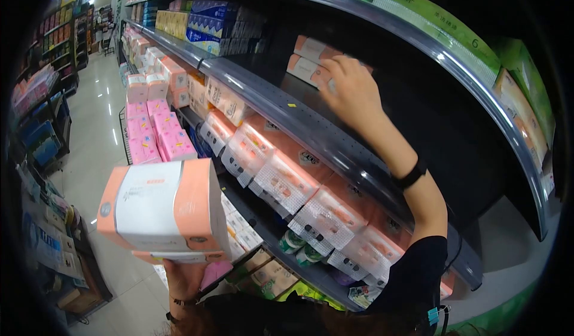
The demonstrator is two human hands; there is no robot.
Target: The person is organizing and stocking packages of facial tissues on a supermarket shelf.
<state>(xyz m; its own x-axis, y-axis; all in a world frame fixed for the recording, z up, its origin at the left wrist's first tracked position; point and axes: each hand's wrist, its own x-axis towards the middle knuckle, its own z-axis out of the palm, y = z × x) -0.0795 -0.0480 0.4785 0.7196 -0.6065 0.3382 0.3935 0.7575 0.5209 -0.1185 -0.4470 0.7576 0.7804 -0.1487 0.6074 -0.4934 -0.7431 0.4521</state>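
Note:
My left hand (184, 279) carries peach-and-white tissue packs (156, 201) from underneath, out over the aisle side of the shelving. A large pack faces me and the edge of another shows below it; most of my left fingers are hidden under them. On the dark middle shelf (287, 91), two similar tissue packs (306, 70) lie one on top of the other. My right hand (351, 88) reaches in over the shelf edge, its fingers curled over the right end of these two packs. A black band circles my right wrist.
Below the shelf edge hang several peach tissue bundles (287, 183) in clear wrap. Pink packs (161, 130) are stacked at the left, beside the tiled aisle (107, 121). Blue boxes (209, 22) stand farther along the shelf. Green packs (442, 28) sit on the shelf above.

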